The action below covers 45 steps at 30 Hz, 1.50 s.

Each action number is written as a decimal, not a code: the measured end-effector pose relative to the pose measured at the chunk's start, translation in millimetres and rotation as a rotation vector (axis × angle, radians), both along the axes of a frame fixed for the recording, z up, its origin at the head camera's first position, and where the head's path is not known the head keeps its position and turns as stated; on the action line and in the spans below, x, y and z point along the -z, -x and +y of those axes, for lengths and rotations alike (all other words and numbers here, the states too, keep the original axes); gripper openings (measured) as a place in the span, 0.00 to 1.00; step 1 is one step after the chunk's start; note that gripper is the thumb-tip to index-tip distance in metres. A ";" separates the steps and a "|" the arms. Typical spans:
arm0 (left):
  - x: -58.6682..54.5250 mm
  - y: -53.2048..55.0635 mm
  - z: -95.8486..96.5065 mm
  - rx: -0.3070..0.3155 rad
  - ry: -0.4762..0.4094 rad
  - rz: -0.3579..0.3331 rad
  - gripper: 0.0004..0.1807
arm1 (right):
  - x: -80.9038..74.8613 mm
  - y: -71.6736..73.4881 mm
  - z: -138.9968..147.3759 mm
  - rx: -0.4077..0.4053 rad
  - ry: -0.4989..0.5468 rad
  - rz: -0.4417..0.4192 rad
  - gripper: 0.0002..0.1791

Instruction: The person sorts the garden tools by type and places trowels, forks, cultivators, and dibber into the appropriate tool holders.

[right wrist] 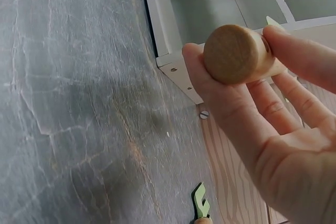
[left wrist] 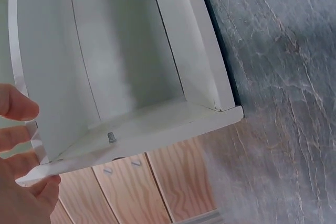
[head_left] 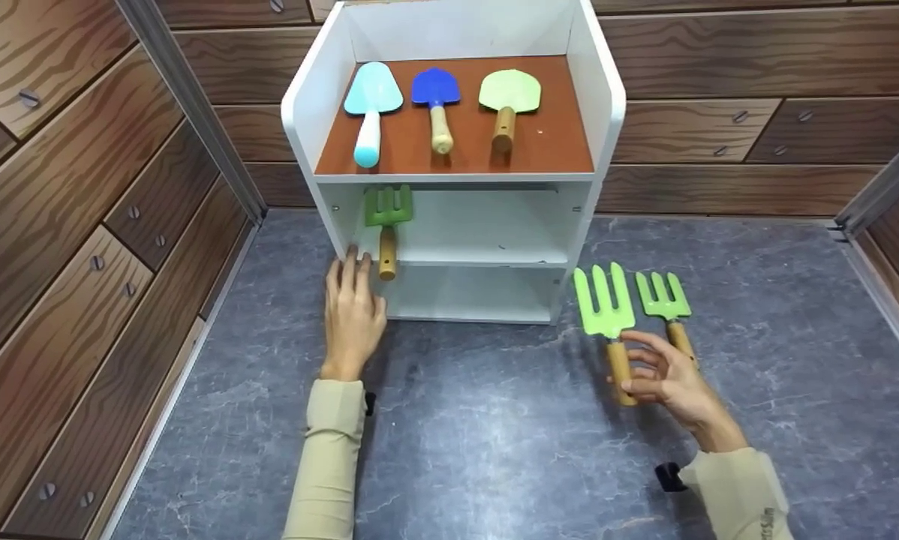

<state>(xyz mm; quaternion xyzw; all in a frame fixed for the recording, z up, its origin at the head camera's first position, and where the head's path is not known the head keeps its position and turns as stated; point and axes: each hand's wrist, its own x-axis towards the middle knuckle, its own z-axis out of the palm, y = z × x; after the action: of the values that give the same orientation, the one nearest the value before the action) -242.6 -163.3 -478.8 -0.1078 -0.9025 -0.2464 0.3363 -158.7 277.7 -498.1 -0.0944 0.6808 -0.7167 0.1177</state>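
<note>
In the head view my right hand (head_left: 678, 390) pinches the wooden handle of a light green garden hand fork (head_left: 605, 306), its tines pointing toward the shelf. The round butt of that handle (right wrist: 230, 55) faces the right wrist camera. My left hand (head_left: 352, 319) touches the front left edge of a white shelf unit (head_left: 449, 178), fingers mostly straight; its fingertips (left wrist: 18, 103) lie at the board's edge in the left wrist view. Beside it, a darker green hand fork (head_left: 388, 214) is on the middle shelf, handle jutting forward. A smaller green hand fork (head_left: 665, 304) lies on the floor.
The brown top shelf bears a turquoise trowel (head_left: 373, 97), a blue trowel (head_left: 436, 94) and a pale green trowel (head_left: 508, 97). Wood-patterned walls (head_left: 735, 60) stand behind and at the sides. Grey marbled floor (head_left: 464, 435) spreads in front of the unit.
</note>
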 end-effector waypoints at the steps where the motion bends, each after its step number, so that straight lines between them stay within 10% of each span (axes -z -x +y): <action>1: 0.6 -0.3 -0.1 0.001 -0.001 0.000 0.34 | 0.1 -0.6 0.0 -0.001 0.003 -0.003 0.36; 45: 1.0 0.8 -2.2 -0.002 0.016 -0.012 0.35 | -0.1 4.8 -27.9 -0.109 -0.002 0.073 0.35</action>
<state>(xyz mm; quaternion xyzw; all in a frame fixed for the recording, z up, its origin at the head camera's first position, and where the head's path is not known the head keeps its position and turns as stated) -243.3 -165.6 -479.7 -0.1082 -0.9065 -0.2397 0.3303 -163.5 249.8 -498.0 -0.1572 0.6793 -0.7046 0.1318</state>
